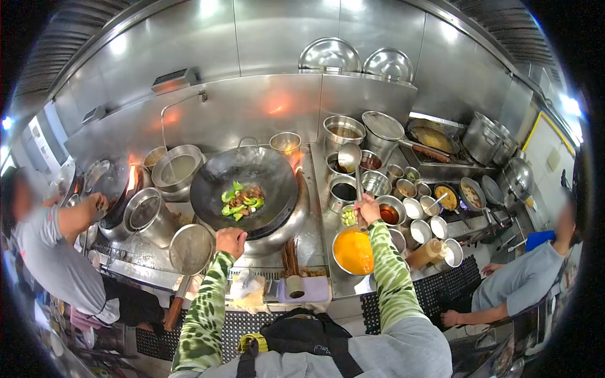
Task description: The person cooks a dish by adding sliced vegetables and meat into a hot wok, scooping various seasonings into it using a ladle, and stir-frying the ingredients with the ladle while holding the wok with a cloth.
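My left hand is closed at the near rim of a dark wok, apparently gripping its edge or handle, which the fingers hide. Chopped green peppers and browned meat pieces lie in the wok. My right hand is wrapped round the handle of a ladle. The ladle's bowl points away from me, above the sauce containers right of the wok. Just below my right hand stands a bowl of orange-yellow liquid, resembling beaten egg.
Sauce and seasoning pots crowd the right counter. A strainer rests left of my left hand, beside a metal pot. Flames rise at the left burner, where a co-worker stands. Another person is at the right.
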Tool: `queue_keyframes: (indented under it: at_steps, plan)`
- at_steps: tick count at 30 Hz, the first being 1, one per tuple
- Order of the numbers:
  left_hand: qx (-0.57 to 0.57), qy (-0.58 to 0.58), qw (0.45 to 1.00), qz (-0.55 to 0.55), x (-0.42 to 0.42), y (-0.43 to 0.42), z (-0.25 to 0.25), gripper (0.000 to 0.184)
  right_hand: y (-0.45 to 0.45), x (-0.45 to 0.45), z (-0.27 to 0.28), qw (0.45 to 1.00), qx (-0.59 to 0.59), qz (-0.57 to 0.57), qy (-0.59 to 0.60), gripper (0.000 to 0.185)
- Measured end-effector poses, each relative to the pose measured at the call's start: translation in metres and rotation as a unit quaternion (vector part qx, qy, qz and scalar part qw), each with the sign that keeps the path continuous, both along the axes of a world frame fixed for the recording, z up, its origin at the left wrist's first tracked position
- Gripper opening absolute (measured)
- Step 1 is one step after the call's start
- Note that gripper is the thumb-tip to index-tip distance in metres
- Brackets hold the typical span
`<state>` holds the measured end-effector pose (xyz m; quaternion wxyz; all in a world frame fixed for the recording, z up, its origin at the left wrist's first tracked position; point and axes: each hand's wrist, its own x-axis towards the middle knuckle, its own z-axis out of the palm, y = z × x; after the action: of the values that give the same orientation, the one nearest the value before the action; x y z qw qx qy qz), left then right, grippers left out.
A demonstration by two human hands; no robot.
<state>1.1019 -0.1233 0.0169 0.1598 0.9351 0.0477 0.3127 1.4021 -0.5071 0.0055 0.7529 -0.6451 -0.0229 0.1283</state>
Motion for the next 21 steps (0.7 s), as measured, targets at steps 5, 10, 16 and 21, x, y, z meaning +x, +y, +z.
queue_keyframes:
  at_steps: [5,10,16,21]
  plan:
    - [-0.002,0.004,1.000,-0.001,0.001,0.001,0.000,0.017,0.003,-0.002,-0.002,1.000,0.016,0.018,0.015,0.078]
    - [0.003,-0.003,1.000,0.000,0.000,0.002,-0.003,0.017,-0.002,-0.014,0.009,0.993,0.102,0.020,0.059,0.051]
    - [0.008,-0.007,1.000,0.004,0.001,0.000,-0.002,0.018,-0.021,-0.006,0.018,0.969,0.213,0.101,0.077,0.034]
    - [0.001,-0.004,1.000,0.003,0.000,-0.002,0.003,0.015,-0.023,-0.017,0.037,0.975,0.205,0.035,0.075,0.037]
